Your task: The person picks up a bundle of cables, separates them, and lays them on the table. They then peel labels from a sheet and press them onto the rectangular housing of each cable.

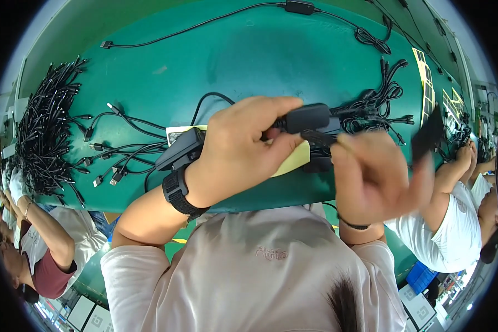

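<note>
My left hand point(238, 146), with a black band on its wrist, is closed around a black cable with a small rectangular black box point(309, 117), which sticks out past the fingertips. To its right my right hand point(371, 171) is blurred by motion. Its thumb and forefinger look pinched together at the end of a short dark stretch of cable point(320, 137). By its outer fingers is a flat black piece point(428, 135), also blurred. Below the hands lie more black boxes point(182, 148) with cables, and a yellow sheet point(293, 160), partly covered by my hands.
A large pile of black cables point(47, 130) lies at the left of the green table point(249, 61). Bundled cables point(376, 102) lie at the right, near yellow label sheets point(424, 83). One long cable with a box point(300, 6) crosses the far side. Other people sit on both sides.
</note>
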Demonstrator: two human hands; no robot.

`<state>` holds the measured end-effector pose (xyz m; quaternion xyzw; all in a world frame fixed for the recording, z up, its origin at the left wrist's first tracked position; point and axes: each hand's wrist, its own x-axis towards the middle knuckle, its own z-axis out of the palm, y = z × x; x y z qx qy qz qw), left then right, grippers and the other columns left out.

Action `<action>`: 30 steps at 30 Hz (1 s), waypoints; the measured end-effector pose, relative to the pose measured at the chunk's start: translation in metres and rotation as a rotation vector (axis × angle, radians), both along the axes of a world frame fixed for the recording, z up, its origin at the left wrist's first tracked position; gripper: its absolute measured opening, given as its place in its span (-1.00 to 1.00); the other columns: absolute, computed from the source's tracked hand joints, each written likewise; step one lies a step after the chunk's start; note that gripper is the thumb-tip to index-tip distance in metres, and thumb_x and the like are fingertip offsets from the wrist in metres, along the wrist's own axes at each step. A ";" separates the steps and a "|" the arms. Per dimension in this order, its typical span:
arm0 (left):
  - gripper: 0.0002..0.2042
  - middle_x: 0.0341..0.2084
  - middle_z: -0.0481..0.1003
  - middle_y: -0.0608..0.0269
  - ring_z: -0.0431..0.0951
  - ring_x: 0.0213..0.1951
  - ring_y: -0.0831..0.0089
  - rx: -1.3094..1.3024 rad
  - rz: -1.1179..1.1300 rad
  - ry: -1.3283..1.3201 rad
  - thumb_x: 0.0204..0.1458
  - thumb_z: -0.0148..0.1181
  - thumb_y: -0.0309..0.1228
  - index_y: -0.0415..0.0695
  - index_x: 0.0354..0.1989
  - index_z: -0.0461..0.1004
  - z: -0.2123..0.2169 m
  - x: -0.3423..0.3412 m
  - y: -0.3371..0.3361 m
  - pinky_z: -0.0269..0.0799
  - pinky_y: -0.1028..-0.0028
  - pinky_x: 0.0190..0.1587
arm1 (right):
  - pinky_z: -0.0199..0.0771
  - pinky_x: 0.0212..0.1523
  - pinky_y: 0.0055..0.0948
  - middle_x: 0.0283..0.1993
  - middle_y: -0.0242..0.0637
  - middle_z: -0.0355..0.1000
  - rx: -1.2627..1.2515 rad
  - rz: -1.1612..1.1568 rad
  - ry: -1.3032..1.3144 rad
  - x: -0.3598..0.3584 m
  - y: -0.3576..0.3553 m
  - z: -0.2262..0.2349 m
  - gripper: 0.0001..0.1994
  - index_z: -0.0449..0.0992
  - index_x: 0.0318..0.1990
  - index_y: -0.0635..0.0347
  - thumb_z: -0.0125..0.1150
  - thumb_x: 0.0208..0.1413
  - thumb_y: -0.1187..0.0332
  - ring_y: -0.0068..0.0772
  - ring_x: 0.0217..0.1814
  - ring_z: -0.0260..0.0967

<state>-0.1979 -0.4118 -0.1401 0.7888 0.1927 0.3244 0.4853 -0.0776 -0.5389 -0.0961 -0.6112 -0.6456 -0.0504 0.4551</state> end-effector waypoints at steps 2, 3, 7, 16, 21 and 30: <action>-0.69 -0.56 0.48 0.21 0.43 -0.64 0.49 0.029 0.005 0.005 -0.26 0.36 -0.53 -0.22 -0.26 0.52 0.004 -0.003 -0.003 0.35 0.56 -0.59 | 0.31 -0.55 -0.68 -0.45 -0.17 0.44 -0.055 -0.134 0.895 -0.006 0.014 -0.002 -0.26 -0.02 0.25 0.33 0.23 -0.10 0.69 -0.56 -0.58 0.30; -0.68 -0.51 0.48 0.29 0.36 -0.62 0.67 -0.019 -0.002 0.036 -0.22 0.35 -0.56 -0.24 -0.21 0.51 0.004 -0.004 -0.003 0.27 0.68 -0.60 | 0.31 -0.55 -0.68 -0.45 -0.17 0.44 -0.054 -0.136 0.894 -0.004 0.016 -0.005 -0.26 -0.02 0.25 0.33 0.23 -0.10 0.69 -0.56 -0.58 0.30; -0.67 -0.47 0.49 0.36 0.27 -0.62 0.84 -0.038 -0.013 0.034 -0.20 0.38 -0.57 -0.26 -0.18 0.51 0.002 -0.004 -0.004 0.16 0.78 -0.63 | 0.25 -0.61 -0.77 -0.44 -0.23 0.45 -0.006 -0.066 1.075 -0.002 0.019 -0.017 -0.24 -0.04 0.28 0.30 0.21 -0.08 0.68 -0.67 -0.60 0.28; -0.64 -0.48 0.48 0.34 0.26 -0.63 0.82 0.103 0.004 0.004 -0.23 0.42 -0.54 -0.26 -0.19 0.51 0.002 -0.003 -0.002 0.15 0.76 -0.64 | 0.22 -0.63 -0.78 -0.46 -0.26 0.45 -0.058 -0.077 1.069 0.001 0.023 -0.016 -0.28 0.02 0.27 0.30 0.22 -0.08 0.68 -0.69 -0.60 0.27; -0.63 -0.47 0.48 0.34 0.27 -0.62 0.81 0.074 0.005 -0.008 -0.24 0.42 -0.54 -0.26 -0.18 0.51 0.000 -0.004 -0.003 0.15 0.77 -0.64 | 0.22 -0.63 -0.78 -0.46 -0.26 0.46 -0.057 -0.066 1.094 0.001 0.023 -0.015 -0.28 0.03 0.26 0.30 0.22 -0.08 0.68 -0.69 -0.60 0.27; -0.63 -0.51 0.48 0.34 0.26 -0.64 0.82 0.123 0.015 -0.007 -0.25 0.43 -0.53 -0.24 -0.19 0.52 0.002 -0.003 -0.001 0.14 0.77 -0.66 | 0.23 -0.63 -0.79 -0.45 -0.25 0.46 -0.044 -0.050 1.064 0.002 0.023 -0.019 -0.30 0.05 0.25 0.31 0.22 -0.08 0.69 -0.69 -0.60 0.28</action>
